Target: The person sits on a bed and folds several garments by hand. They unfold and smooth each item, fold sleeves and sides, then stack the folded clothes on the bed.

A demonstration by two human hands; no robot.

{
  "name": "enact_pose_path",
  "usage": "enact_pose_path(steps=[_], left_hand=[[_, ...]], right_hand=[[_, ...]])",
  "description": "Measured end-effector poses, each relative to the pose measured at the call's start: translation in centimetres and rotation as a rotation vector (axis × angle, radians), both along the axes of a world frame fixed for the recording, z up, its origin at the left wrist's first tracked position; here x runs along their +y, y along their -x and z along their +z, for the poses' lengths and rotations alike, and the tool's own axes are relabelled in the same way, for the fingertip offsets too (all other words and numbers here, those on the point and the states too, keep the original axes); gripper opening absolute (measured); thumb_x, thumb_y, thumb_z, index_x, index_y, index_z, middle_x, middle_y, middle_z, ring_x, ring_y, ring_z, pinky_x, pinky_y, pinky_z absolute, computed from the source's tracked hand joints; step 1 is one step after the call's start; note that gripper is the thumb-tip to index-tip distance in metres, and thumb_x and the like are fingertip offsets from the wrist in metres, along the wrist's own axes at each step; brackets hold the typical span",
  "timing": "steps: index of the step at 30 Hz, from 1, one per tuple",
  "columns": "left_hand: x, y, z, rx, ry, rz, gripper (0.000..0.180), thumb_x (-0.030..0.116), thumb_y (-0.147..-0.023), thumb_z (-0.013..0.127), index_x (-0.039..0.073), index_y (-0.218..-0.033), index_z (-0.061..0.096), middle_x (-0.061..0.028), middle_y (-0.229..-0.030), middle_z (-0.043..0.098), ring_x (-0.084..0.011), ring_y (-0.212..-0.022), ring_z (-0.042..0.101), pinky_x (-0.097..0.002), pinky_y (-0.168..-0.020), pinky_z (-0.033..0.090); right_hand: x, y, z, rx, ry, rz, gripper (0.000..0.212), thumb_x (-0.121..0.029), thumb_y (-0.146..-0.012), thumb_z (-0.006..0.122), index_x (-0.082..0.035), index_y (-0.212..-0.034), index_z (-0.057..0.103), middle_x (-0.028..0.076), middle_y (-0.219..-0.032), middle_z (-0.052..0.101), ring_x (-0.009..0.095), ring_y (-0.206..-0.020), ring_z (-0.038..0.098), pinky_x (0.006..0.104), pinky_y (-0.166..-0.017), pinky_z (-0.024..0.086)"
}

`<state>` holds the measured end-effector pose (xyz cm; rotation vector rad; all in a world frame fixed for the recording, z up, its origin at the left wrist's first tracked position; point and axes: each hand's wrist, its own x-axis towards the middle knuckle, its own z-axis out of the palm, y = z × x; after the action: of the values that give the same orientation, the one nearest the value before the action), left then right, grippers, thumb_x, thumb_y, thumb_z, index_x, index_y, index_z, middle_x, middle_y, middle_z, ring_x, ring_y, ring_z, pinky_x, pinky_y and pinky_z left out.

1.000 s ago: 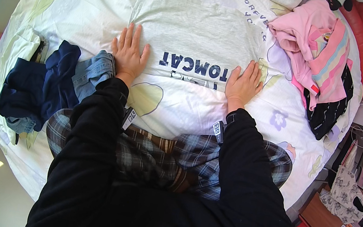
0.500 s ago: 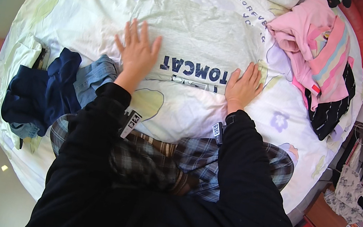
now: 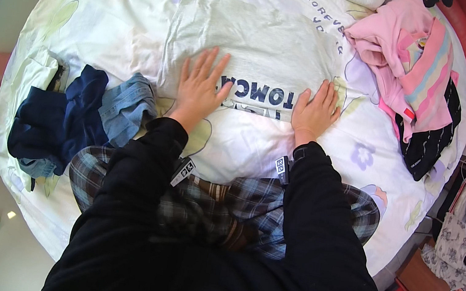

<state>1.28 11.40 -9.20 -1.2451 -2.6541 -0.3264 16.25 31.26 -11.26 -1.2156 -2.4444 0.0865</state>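
A pale grey T-shirt (image 3: 257,44) with dark printed letters lies folded into a wide rectangle on the bed. My left hand (image 3: 200,85) rests flat on its left part, fingers spread, covering some of the print. At the near right corner, my right hand (image 3: 315,111) lies palm down with its fingers stretched out, partly on the cloth and partly past its edge. Neither hand grips the fabric. Light wrinkles run along the shirt's left and far edges.
The bed's white sheet (image 3: 234,139) is patterned with flowers. Dark blue clothing (image 3: 41,118) and a piece of denim (image 3: 129,107) are heaped at the left. Pink garments (image 3: 382,44) and black cloth (image 3: 425,151) pile up at the far right. My crossed legs in plaid trousers (image 3: 254,202) are close in front.
My left hand has slid right, from the shirt's left edge onto its printed area. My right hand stays nearly where it was. The whole view has shifted slightly.
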Motion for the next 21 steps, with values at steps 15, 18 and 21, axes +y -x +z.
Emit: enact_pose_path(steps=[15, 18, 21], left_hand=[[-3.0, 2.2, -1.4, 0.03, -0.077, 0.34, 0.061, 0.04, -0.081, 0.044, 0.016, -0.135, 0.03, -0.0125, -0.139, 0.029, -0.026, -0.129, 0.026, -0.0527, -0.101, 0.017], [-2.8, 1.9, -1.2, 0.011, -0.068, 0.352, 0.061, 0.039, -0.081, 0.045, 0.016, -0.135, 0.03, -0.0127, -0.139, 0.028, -0.026, -0.129, 0.025, -0.0523, -0.1, 0.018], [-2.8, 1.9, -1.3, 0.008, -0.071, 0.348, 0.06, 0.038, -0.083, 0.044, 0.016, -0.136, 0.028, -0.012, -0.141, 0.026, -0.0257, -0.13, 0.023, -0.0517, -0.101, 0.017]], right_hand=[[0.1, 1.1, 2.2, -0.125, 0.113, -0.018, 0.053, -0.035, -0.083, 0.041, -0.002, -0.125, 0.04, 0.014, -0.135, 0.034, 0.031, -0.126, 0.027, 0.055, -0.1, 0.015], [-0.9, 3.6, 4.4, -0.037, 0.065, -0.033, 0.054, -0.033, -0.083, 0.046, 0.001, -0.123, 0.039, 0.02, -0.137, 0.027, 0.03, -0.131, 0.019, 0.0589, -0.1, 0.01], [-5.6, 8.4, 4.7, 0.109, 0.016, 0.313, 0.057, -0.036, -0.087, 0.041, -0.004, -0.133, 0.028, 0.016, -0.141, 0.022, 0.028, -0.133, 0.016, 0.0615, -0.099, 0.01]])
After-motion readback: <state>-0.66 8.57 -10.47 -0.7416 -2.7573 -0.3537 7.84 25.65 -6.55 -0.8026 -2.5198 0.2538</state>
